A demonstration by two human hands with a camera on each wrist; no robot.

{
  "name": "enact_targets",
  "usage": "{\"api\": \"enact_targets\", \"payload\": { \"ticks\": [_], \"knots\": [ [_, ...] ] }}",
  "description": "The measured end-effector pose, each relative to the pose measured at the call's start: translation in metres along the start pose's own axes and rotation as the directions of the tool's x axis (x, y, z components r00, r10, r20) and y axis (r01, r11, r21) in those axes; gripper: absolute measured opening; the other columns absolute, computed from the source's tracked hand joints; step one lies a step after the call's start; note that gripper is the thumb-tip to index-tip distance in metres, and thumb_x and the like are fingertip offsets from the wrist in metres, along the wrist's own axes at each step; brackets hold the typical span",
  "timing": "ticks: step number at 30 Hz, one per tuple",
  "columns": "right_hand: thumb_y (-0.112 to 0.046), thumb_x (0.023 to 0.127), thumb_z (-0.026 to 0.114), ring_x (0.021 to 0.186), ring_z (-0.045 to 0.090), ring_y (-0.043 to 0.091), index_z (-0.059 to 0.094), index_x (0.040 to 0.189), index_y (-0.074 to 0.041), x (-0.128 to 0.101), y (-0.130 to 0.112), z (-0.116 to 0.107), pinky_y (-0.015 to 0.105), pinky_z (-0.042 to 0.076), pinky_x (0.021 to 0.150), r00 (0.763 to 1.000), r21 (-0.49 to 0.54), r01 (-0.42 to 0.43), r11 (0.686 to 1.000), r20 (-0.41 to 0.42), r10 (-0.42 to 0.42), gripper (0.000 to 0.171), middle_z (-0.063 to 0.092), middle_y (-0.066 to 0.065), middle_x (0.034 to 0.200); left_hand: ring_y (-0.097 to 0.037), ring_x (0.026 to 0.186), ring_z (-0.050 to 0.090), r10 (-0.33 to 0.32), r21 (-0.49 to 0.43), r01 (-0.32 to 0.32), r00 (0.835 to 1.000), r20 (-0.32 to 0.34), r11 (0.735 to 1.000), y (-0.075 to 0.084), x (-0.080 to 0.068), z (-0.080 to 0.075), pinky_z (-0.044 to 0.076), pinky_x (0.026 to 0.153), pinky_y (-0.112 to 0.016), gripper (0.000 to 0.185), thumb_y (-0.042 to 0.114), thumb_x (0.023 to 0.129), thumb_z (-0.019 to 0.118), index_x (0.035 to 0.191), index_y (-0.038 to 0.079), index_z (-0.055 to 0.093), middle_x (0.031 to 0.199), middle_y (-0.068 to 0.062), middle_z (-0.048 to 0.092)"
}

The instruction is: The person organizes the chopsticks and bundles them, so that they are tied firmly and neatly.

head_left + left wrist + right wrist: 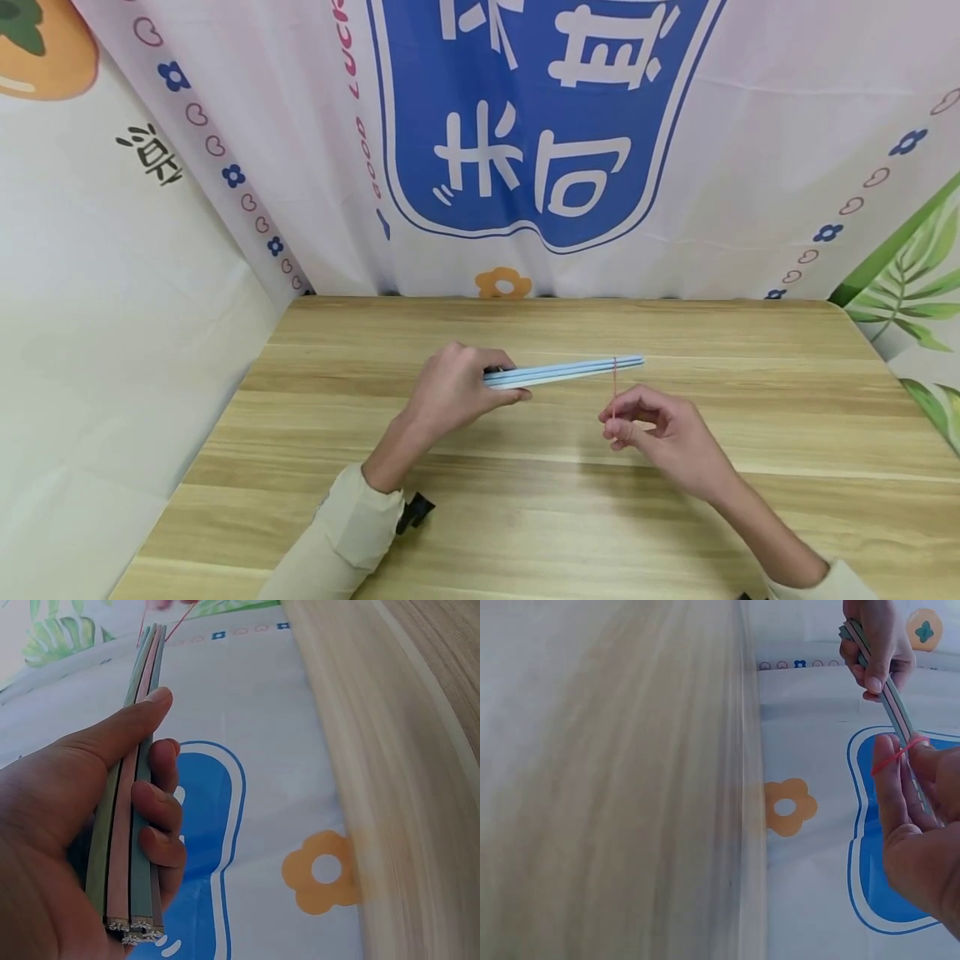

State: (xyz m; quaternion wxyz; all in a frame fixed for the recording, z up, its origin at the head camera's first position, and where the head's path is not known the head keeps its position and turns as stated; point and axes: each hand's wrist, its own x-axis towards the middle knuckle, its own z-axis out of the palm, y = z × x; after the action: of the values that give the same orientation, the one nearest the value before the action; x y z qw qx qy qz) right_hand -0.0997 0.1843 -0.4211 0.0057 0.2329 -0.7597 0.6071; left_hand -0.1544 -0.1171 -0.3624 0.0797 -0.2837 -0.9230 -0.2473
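Observation:
A bundle of slim pastel chopsticks (pixel 562 372) is held above the table by my left hand (pixel 452 387), thumb on one side and fingers curled round the other. Up close in the left wrist view, the chopsticks (pixel 120 847) are green, pink and blue, with silvery patterned butt ends below the palm. Near their thin tips, a red rubber band (pixel 615 385) loops over the bundle and stretches down toward me. My right hand (pixel 678 442) pinches the lower end of that band. From the right wrist, the band (pixel 889 762) crosses the bundle at my fingers.
Beneath both hands lies a wood-grain table (pixel 480 533). A printed curtain (pixel 750 167) with a blue emblem hangs along its back edge, and white cloth (pixel 112 350) covers the left side. A black strap piece (pixel 415 512) shows at my left sleeve (pixel 337 533).

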Motion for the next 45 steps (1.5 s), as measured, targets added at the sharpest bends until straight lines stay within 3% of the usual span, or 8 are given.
{"api": "enact_targets", "payload": {
  "ticks": [4, 7, 13, 17, 22, 29, 37, 45],
  "knots": [
    [0.014, 0.088, 0.077, 0.105, 0.073, 0.004, 0.08, 0.1, -0.002, 0.0, 0.002, 0.007, 0.023, 0.062, 0.085, 0.963, -0.16, 0.252, 0.955, -0.055, -0.263, 0.02, 0.075, 0.004, 0.11, 0.0, 0.052, 0.047, -0.019, 0.0, 0.019, 0.999, 0.03, 1.0, -0.002, 0.0, 0.002, 0.035, 0.05, -0.018, 0.023, 0.037, 0.084, 0.093, 0.09, 0.017, 0.084, 0.078, 0.006, 0.079],
    [-0.003, 0.094, 0.078, 0.111, 0.069, 0.003, 0.083, 0.106, -0.002, 0.004, 0.004, 0.01, 0.015, 0.057, 0.092, 0.886, -0.294, 0.416, 0.861, -0.083, -0.456, 0.012, 0.073, 0.011, 0.113, 0.0, 0.051, 0.045, -0.025, 0.0, 0.025, 0.999, 0.047, 1.0, -0.003, 0.0, 0.004, 0.034, 0.049, -0.018, 0.023, 0.036, 0.084, 0.093, 0.089, 0.017, 0.084, 0.077, 0.005, 0.078],
    [-0.034, 0.104, 0.064, 0.094, 0.07, 0.008, 0.079, 0.121, 0.002, 0.011, 0.003, 0.014, 0.01, 0.055, 0.081, 0.752, -0.466, 0.54, 0.701, -0.106, -0.65, 0.042, 0.073, 0.017, 0.104, -0.001, 0.051, 0.044, -0.03, -0.003, 0.03, 0.998, 0.052, 1.0, -0.003, -0.001, 0.004, 0.033, 0.049, -0.018, 0.022, 0.037, 0.085, 0.093, 0.089, 0.017, 0.084, 0.076, 0.006, 0.077],
    [-0.032, 0.104, 0.064, 0.1, 0.073, 0.003, 0.069, 0.134, 0.009, 0.008, 0.0, 0.016, 0.011, 0.057, 0.083, 0.765, -0.469, 0.511, 0.72, -0.134, -0.63, 0.051, 0.073, 0.016, 0.101, -0.001, 0.052, 0.046, -0.024, -0.003, 0.024, 0.999, 0.038, 1.0, -0.002, -0.001, 0.004, 0.035, 0.049, -0.018, 0.023, 0.038, 0.085, 0.093, 0.089, 0.017, 0.084, 0.076, 0.006, 0.077],
    [-0.008, 0.103, 0.065, 0.108, 0.075, 0.005, 0.045, 0.154, 0.014, 0.003, -0.004, 0.022, 0.021, 0.06, 0.088, 0.843, -0.192, 0.458, 0.868, -0.216, -0.492, 0.059, 0.071, 0.013, 0.112, -0.001, 0.052, 0.049, -0.044, -0.022, 0.043, 0.999, -0.006, 0.999, 0.001, -0.001, 0.004, 0.038, 0.05, -0.018, 0.024, 0.038, 0.086, 0.092, 0.09, 0.016, 0.084, 0.077, 0.006, 0.078],
    [0.003, 0.111, 0.047, 0.101, 0.078, 0.011, 0.012, 0.174, -0.017, -0.007, -0.016, 0.032, 0.033, 0.063, 0.09, 0.966, 0.173, 0.181, 0.968, -0.217, -0.142, 0.075, 0.066, 0.003, 0.128, -0.002, 0.051, 0.046, -0.097, -0.058, 0.093, 0.993, -0.069, 0.994, 0.008, -0.001, 0.005, 0.035, 0.048, -0.019, 0.024, 0.035, 0.087, 0.091, 0.091, 0.013, 0.084, 0.069, 0.005, 0.072],
    [-0.017, 0.116, 0.042, 0.094, 0.078, 0.011, 0.015, 0.173, -0.01, -0.009, -0.026, 0.036, 0.036, 0.063, 0.091, 0.969, 0.376, -0.087, 0.922, -0.182, 0.165, 0.063, 0.067, 0.0, 0.125, -0.004, 0.054, 0.051, -0.073, -0.033, 0.07, 0.991, -0.116, 0.997, 0.011, -0.001, 0.005, 0.039, 0.05, -0.019, 0.025, 0.035, 0.085, 0.093, 0.093, 0.013, 0.085, 0.075, 0.004, 0.076],
    [-0.024, 0.116, 0.041, 0.086, 0.073, 0.006, 0.026, 0.163, 0.006, -0.003, -0.021, 0.023, 0.026, 0.063, 0.088, 0.954, 0.58, -0.077, 0.811, -0.194, 0.229, 0.058, 0.074, -0.004, 0.11, 0.0, 0.06, 0.062, 0.007, -0.037, -0.011, 0.996, -0.093, 0.999, 0.008, -0.002, 0.003, 0.048, 0.056, -0.017, 0.023, 0.033, 0.083, 0.094, 0.095, 0.014, 0.086, 0.084, 0.003, 0.082]
  ]
}}
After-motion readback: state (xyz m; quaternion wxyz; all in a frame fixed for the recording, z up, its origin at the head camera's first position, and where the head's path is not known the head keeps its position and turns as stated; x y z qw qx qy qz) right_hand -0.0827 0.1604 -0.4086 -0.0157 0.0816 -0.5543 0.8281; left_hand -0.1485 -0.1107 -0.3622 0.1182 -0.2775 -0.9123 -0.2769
